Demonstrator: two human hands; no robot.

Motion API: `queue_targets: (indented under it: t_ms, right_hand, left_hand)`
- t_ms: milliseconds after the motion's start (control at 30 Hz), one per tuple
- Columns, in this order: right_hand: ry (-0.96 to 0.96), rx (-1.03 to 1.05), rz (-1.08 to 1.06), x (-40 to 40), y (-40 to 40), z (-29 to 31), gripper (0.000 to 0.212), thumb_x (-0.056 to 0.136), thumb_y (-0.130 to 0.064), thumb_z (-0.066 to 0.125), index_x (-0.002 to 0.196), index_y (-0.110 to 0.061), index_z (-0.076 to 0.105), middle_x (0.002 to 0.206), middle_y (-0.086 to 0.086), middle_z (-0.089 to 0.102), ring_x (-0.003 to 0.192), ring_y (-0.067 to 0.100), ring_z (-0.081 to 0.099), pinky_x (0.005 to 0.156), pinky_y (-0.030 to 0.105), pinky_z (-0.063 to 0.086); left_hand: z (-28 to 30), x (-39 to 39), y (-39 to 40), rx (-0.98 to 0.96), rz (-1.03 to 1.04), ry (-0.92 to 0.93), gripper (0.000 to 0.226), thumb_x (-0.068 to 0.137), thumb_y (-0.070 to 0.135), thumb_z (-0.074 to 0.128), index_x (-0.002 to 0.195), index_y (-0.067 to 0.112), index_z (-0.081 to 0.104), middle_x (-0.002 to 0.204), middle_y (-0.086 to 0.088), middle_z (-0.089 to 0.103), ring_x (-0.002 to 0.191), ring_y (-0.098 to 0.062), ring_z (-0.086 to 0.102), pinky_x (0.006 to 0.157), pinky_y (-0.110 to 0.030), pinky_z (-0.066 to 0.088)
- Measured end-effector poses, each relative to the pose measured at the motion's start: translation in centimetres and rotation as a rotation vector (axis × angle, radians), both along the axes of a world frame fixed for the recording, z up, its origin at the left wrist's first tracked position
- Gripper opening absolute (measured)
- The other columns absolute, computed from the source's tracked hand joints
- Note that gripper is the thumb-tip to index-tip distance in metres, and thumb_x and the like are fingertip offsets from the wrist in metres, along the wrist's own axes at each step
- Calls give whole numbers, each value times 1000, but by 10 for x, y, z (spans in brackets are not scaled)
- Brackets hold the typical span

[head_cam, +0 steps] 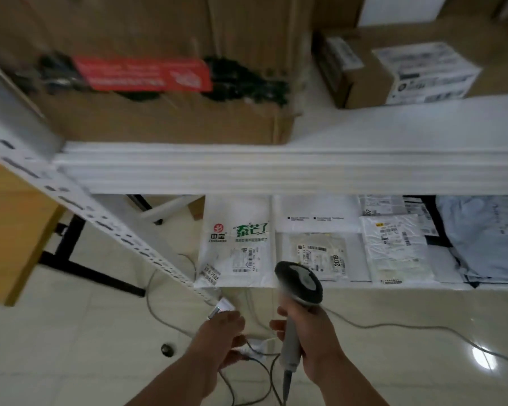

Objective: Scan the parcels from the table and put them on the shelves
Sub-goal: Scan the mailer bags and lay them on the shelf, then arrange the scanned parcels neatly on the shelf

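My right hand (311, 338) grips the grey handle of a barcode scanner (298, 284), whose dark head points at the lower shelf. My left hand (217, 332) is low in front of the shelf and pinches a small white labelled item (221, 307) at its fingertips. On the lower shelf lie several flat parcels: a white bag with green and red print (238, 238), a white envelope with a barcode label (317, 253), a crinkled white mailer (393, 247) and a pale blue bag (487, 235). The upper shelf (276, 168) carries a large cardboard box with a red label (159, 98).
A smaller cardboard box with a white label (393, 68) stands at the upper shelf's right. The white perforated shelf post (79, 206) slants down on the left. Grey cables (423, 329) trail over the tiled floor. A wooden table edge (12, 224) with black legs is at left.
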State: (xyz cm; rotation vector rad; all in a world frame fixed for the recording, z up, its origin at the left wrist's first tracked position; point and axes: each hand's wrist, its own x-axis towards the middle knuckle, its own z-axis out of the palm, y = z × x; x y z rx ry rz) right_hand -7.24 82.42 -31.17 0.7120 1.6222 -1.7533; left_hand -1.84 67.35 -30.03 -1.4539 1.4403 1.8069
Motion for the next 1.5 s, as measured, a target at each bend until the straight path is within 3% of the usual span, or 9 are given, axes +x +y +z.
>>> queue_targets:
  t_ms: [100, 300, 500, 633, 800, 1033, 1267, 1367, 1500]
  right_hand:
    - [-12, 27, 96, 31, -37, 32, 21, 80, -28, 81, 90, -11, 73, 80, 12, 71, 72, 30, 68, 70, 41, 48]
    - [-14, 23, 176, 86, -129, 91, 16, 87, -18, 74, 87, -2, 72, 65, 12, 62, 65, 30, 63, 66, 38, 45]
    - [-71, -39, 174, 127, -249, 156, 20, 92, -20, 71, 93, 0, 67, 62, 10, 60, 63, 29, 64, 64, 37, 46]
    - [-86, -54, 200, 142, -319, 193, 23, 92, -25, 71, 90, -3, 66, 62, 9, 59, 61, 28, 63, 60, 34, 46]
    - [-71, -51, 330, 147, -379, 222, 24, 93, -28, 71, 100, -6, 67, 74, 10, 62, 62, 25, 63, 58, 35, 48]
    - [51, -8, 332, 118, -405, 228, 19, 94, -27, 69, 99, -9, 66, 69, 7, 58, 60, 22, 63, 56, 32, 48]
    - [80, 113, 182, 63, -397, 210, 22, 90, -29, 69, 93, -7, 66, 69, 8, 58, 61, 23, 65, 62, 33, 49]
    - [73, 140, 114, 40, -401, 198, 20, 91, -26, 67, 85, -7, 63, 72, 10, 61, 69, 27, 65, 72, 39, 50]
    - [55, 153, 82, 16, -425, 178, 25, 89, -34, 71, 101, -12, 67, 90, 10, 66, 83, 26, 63, 74, 40, 54]
  left_hand:
    - [29, 30, -34, -38, -4, -8, 7, 95, 15, 63, 100, 12, 68, 94, -10, 68, 79, -23, 62, 70, -31, 47]
    - [90, 86, -121, -36, -95, 9, 9, 96, 24, 61, 100, 17, 66, 98, -5, 69, 82, -20, 62, 76, -30, 48]
    - [149, 136, -235, -83, -98, 41, 12, 99, 29, 58, 101, 19, 63, 105, -7, 68, 85, -21, 63, 72, -28, 48]
    - [175, 157, -304, -122, -27, 104, 14, 100, 30, 57, 103, 18, 63, 107, -7, 69, 100, -25, 65, 83, -34, 51]
    - [195, 171, -362, -174, 57, 150, 13, 99, 28, 58, 102, 16, 64, 109, -10, 67, 102, -27, 65, 91, -41, 52]
    - [204, 142, -389, -181, 74, 173, 24, 100, 30, 57, 118, 14, 60, 113, -7, 66, 102, -24, 64, 90, -40, 52]
    - [190, 69, -380, -169, -4, 212, 18, 99, 30, 58, 109, 15, 63, 106, -6, 67, 101, -23, 65, 91, -42, 53]
    - [179, 38, -386, -229, -66, 228, 18, 100, 30, 57, 110, 15, 62, 103, -3, 66, 96, -21, 65, 89, -42, 54]
    - [160, 2, -415, -370, -267, 225, 30, 99, 34, 55, 126, 21, 57, 113, -2, 63, 101, -23, 60, 88, -41, 53]
